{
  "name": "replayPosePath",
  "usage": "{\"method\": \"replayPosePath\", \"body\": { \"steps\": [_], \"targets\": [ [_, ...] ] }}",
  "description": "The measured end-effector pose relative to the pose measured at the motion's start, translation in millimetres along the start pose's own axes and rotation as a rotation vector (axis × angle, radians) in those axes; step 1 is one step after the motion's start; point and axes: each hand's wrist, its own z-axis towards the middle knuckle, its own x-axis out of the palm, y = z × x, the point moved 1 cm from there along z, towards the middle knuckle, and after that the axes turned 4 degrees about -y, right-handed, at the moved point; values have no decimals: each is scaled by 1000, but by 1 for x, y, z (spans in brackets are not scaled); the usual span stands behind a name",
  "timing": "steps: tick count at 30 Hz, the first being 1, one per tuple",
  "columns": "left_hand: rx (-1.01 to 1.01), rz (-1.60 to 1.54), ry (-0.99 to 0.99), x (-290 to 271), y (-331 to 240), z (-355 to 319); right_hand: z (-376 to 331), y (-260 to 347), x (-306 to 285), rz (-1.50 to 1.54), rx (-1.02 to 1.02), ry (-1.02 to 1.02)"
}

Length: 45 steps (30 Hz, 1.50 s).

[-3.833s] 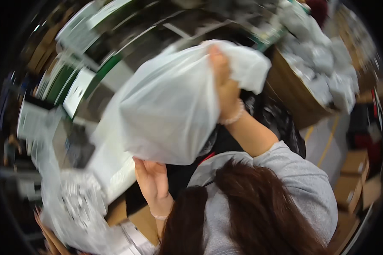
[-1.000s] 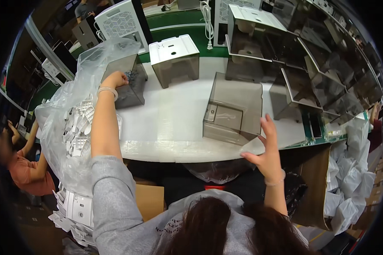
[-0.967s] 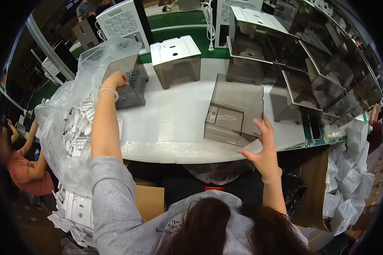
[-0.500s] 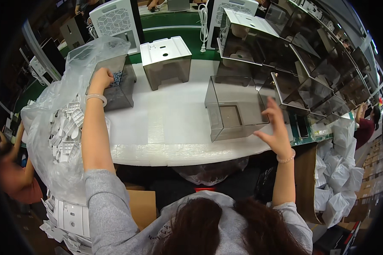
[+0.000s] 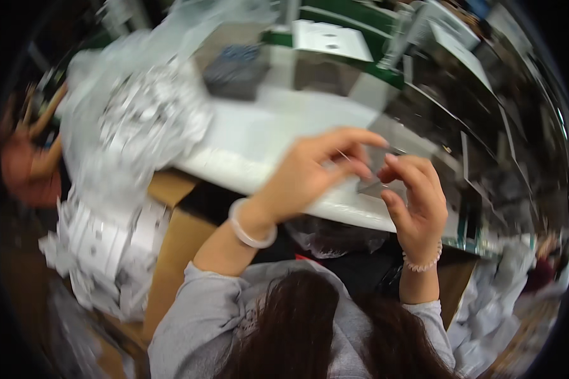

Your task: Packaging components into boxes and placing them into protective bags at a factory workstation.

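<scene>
My left hand [image 5: 315, 168] is over the white table, blurred by motion. Its index finger points toward my right hand, with the thumb and other fingers curled; what they may hold is too small or hidden to tell. Close beside it, my right hand [image 5: 418, 205] has its thumb and fingers bent but apart, with nothing visible between them. Behind and under the fingertips stands a clear smoky plastic box [image 5: 417, 144], partly covered by my hands. Farther left, another smoky box holds small blue-grey parts [image 5: 237, 62].
A bag of white plastic parts [image 5: 152, 117] lies at the left of the table [image 5: 253, 142]. A white-topped smoky box [image 5: 332, 41] stands at the back. Stacked smoky boxes [image 5: 487, 120] rise at the right. An open cardboard box [image 5: 177, 259] is below the front edge.
My left hand has left the box of blue-grey parts and moved right to meet my right hand near the clear box. My view has swung, shifting the whole scene.
</scene>
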Motion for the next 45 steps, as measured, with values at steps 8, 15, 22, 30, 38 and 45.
{"method": "replayPosePath", "body": {
  "steps": [8, 15, 22, 30, 38, 45],
  "targets": [
    [-142, -168, -242, 19, -5, -45, 3, -21, 13, 177, -42, 224],
    [-36, 1118, -1022, -85, -57, -126, 23, -32, -38, 146, 92, 241],
    [-578, 2118, -1140, -217, -107, -334, 85, -114, -124, -304, 343, 356],
    [-1087, 1902, -1089, -247, -140, -375, 105, -159, -68, -396, 465, 735],
    [-1169, 1750, -1100, -247, -154, -377, 68, -170, -45, -455, 463, 742],
    [-690, 1728, -1282, -170, -208, -278, 58, -177, -40, -470, 394, 709]
  ]
}}
